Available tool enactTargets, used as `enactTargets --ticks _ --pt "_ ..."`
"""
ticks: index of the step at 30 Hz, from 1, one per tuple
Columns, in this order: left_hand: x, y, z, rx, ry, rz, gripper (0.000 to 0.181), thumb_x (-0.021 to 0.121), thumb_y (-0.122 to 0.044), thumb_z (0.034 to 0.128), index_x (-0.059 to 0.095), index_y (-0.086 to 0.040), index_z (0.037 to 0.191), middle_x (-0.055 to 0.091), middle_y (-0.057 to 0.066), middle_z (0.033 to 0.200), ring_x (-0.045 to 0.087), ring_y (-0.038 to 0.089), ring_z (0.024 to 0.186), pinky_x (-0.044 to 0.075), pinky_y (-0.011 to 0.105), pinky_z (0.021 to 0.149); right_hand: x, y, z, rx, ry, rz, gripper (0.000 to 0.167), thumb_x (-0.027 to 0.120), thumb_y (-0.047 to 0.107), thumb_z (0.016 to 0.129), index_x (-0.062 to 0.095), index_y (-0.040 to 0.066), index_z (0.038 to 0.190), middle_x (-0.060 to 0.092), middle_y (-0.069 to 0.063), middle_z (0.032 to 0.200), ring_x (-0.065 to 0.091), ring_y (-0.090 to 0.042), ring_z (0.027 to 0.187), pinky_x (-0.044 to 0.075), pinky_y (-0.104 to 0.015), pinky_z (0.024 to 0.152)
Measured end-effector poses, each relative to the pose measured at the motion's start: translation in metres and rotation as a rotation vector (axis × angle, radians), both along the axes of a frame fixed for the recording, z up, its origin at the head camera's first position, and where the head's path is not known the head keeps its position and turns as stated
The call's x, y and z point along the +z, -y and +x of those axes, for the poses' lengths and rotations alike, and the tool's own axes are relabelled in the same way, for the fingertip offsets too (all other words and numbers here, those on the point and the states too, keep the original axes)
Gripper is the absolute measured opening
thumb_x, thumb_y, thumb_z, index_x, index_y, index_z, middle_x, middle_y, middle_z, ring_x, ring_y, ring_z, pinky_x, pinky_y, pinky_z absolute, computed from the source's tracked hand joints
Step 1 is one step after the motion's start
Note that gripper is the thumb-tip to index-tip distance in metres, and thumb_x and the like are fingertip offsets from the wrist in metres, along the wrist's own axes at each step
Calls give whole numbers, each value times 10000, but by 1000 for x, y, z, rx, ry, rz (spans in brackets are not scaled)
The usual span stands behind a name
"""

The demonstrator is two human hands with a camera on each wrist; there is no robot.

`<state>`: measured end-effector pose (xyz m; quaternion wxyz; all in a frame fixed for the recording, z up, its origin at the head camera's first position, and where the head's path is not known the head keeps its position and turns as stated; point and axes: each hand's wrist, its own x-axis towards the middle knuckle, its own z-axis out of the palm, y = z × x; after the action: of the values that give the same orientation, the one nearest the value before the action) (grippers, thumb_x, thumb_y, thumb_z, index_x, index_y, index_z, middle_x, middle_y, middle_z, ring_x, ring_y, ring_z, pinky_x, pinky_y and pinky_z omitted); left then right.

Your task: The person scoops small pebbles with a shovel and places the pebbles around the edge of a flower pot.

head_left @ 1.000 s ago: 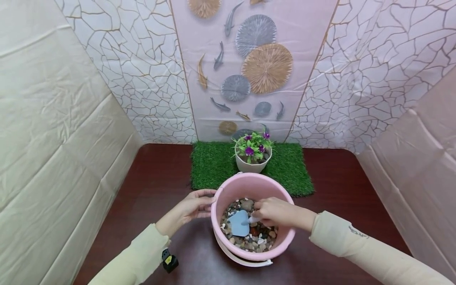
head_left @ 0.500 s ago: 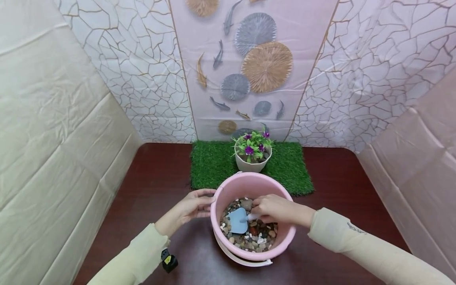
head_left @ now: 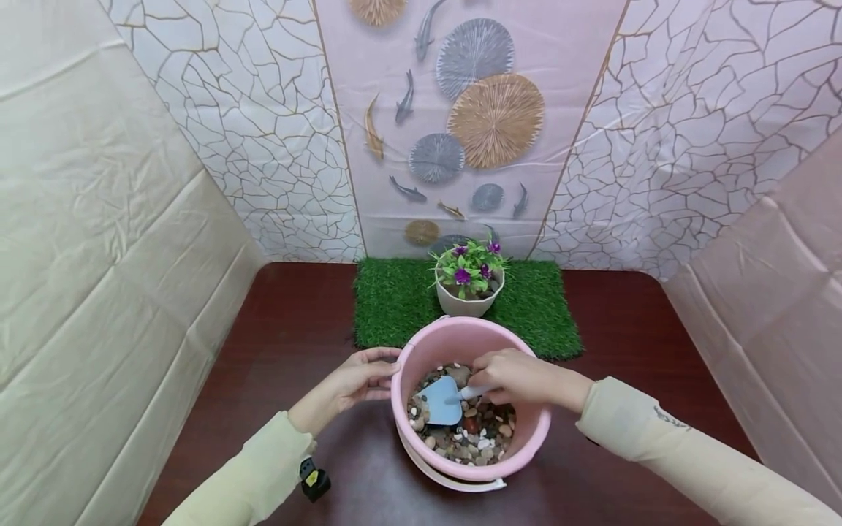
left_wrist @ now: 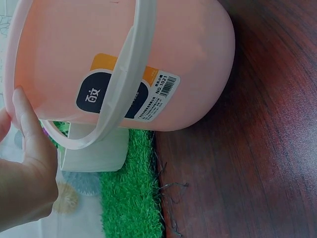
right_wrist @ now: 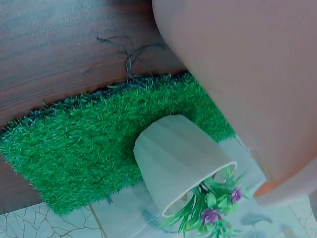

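Observation:
A pink bucket stands on the table with pebbles of mixed colours across its bottom. My right hand reaches inside over the rim and grips the pale handle of a small shovel. Its light blue blade lies tilted on the stones, pointing left. Outside, my left hand touches the bucket's left rim with fairly straight fingers. In the left wrist view, that hand rests against the bucket's upper wall. The right wrist view shows only the bucket's outer side, with the right hand out of sight.
Behind the bucket, a white pot of purple flowers stands on a green grass mat. The bucket's white carrying handle hangs down its side. Fabric-covered walls surround the dark wooden table.
My right hand has shifted slightly up and to the right in the bucket, and the shovel blade has moved a little away from me. The left hand stays at the rim.

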<state>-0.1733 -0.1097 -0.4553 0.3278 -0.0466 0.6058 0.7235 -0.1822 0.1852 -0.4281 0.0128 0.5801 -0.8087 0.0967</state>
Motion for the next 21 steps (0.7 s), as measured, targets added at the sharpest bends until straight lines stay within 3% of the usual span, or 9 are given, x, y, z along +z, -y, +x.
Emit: enactTargets --ticks 7,21 --pt "-1 -1 0 3 -2 -4 430 576 -70 896 480 -20 1312 678 -49 753 652 57 641 583 213 626 4 -8 -3 -9 8 -27 243 740 65 708 710 148 935 607 32 819 556 -85 744 495 -204 662" --pt "0 -1 1 10 -2 11 421 575 -63 894 487 -18 1302 678 -39 742 649 56 635 586 214 629 17 -23 0 -102 8 -60 292 738 91 734 725 149 1020 674 -11 934 625 -91 780 552 -229 673"
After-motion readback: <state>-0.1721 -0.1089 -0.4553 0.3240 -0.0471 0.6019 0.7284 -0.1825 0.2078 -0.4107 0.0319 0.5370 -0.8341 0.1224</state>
